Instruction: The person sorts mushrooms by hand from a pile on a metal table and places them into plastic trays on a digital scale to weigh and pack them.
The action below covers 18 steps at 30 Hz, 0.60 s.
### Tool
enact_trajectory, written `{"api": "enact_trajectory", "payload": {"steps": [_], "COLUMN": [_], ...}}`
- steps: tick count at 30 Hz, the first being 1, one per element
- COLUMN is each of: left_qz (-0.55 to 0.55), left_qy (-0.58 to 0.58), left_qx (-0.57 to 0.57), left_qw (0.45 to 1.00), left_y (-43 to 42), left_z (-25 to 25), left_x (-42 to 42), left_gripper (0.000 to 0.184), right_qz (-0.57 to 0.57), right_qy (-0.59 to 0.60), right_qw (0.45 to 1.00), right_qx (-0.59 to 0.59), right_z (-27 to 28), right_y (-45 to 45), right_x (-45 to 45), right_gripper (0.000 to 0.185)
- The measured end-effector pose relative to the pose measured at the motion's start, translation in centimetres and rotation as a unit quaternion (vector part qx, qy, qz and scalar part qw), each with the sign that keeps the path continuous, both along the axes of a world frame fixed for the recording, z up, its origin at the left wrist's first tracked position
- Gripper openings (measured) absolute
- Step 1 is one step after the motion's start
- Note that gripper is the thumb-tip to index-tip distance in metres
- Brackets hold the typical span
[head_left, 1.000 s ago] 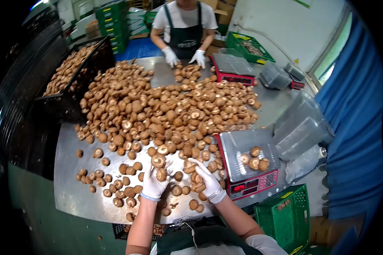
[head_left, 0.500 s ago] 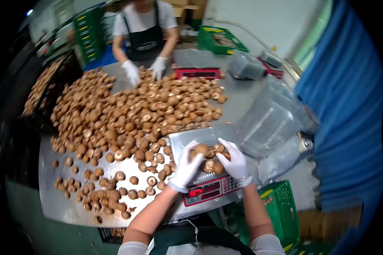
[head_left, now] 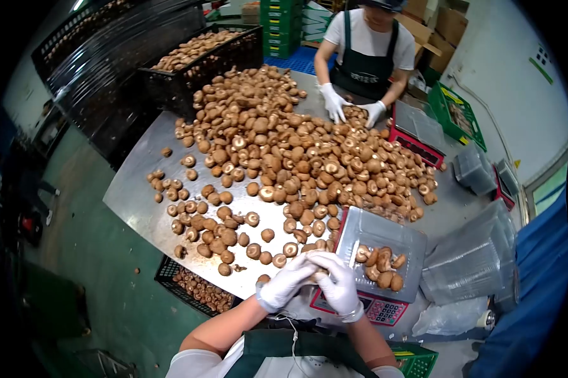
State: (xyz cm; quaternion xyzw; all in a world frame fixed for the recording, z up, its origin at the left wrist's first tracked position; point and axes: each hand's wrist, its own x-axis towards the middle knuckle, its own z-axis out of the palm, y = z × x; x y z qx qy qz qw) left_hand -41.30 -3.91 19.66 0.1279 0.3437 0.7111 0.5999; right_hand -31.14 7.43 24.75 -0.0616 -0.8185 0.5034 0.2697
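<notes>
Steel tabletop (head_left: 145, 154) out front, loaded with a great heap of mushrooms (head_left: 278, 157), and a co-worker (head_left: 366, 53) stands at the far side! Down at the near edge, left hand (head_left: 287, 283) and right hand (head_left: 339, 283) are together, fingers meeting, and what they clasp is too hidden to tell. Just beside them, the scale (head_left: 385, 312) carries a clear tray (head_left: 385, 225) with a small cluster of mushrooms inside.

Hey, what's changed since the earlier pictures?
The white-gloved left hand and white-gloved right hand let go of brown round-capped mushrooms in the clear plastic tray on the red digital scale, then drew back leftward, together. The tray holds more than before. The black plastic crate stayed put.
</notes>
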Motion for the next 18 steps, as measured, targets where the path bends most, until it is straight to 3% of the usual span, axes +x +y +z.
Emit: {"api": "enact_trajectory", "payload": {"steps": [4, 6, 7, 8, 9, 10, 12, 14, 16, 17, 18], "left_qz": [0.191, 0.295, 0.302, 0.306, 0.253, 0.285, 0.307, 0.301, 0.240, 0.182, 0.105], "left_qy": [0.084, 0.159, 0.343, 0.424, 0.637, 0.633, 0.585, 0.660, 0.718, 0.749, 0.803], "left_qx": [-0.137, -0.186, -0.296, -0.382, -0.462, -0.457, -0.447, -0.393, -0.321, -0.281, -0.255], "left_qw": [0.969, 0.924, 0.839, 0.762, 0.563, 0.557, 0.603, 0.565, 0.569, 0.571, 0.529], "left_y": [-10.1, -16.3, -19.9, -23.2, -24.9, -25.8, -25.8, -23.3, -20.8, -19.7, -17.6], "left_z": [1.2, -1.2, -3.7, -6.4, -5.6, -5.2, -4.9, -4.1, -5.5, -6.5, -8.1], "left_x": [-4.4, -7.0, -8.7, -9.9, -10.7, -11.4, -13.2, -14.5, -15.7, -16.0, -15.9], "left_gripper": [0.034, 0.030, 0.026, 0.026, 0.031, 0.033, 0.032, 0.026, 0.024, 0.035, 0.047], "right_qz": [0.003, -0.002, 0.015, 0.032, 0.043, 0.037, 0.038, 0.026, 0.016, -0.002, -0.022], "right_qy": [-0.047, -0.105, -0.155, -0.206, -0.183, -0.120, -0.155, -0.122, -0.200, -0.184, -0.171], "right_qw": [0.997, 0.994, 0.987, 0.978, 0.982, 0.989, 0.979, 0.968, 0.923, 0.917, 0.908], "right_qx": [0.064, 0.022, 0.021, 0.022, 0.026, 0.083, 0.127, 0.220, 0.329, 0.355, 0.382], "right_z": [-1.1, -2.9, -3.6, -4.2, -4.8, -6.8, -9.0, -11.5, -12.9, -13.5, -14.2], "right_y": [-1.5, -2.2, -2.6, -3.0, -3.8, -4.5, -6.3, -8.2, -10.2, -10.6, -11.1], "right_x": [-3.7, -5.6, -6.6, -7.6, -9.0, -10.4, -13.5, -16.6, -18.8, -19.5, -20.4], "right_gripper": [0.030, 0.026, 0.024, 0.022, 0.020, 0.018, 0.017, 0.021, 0.037, 0.038, 0.040]}}
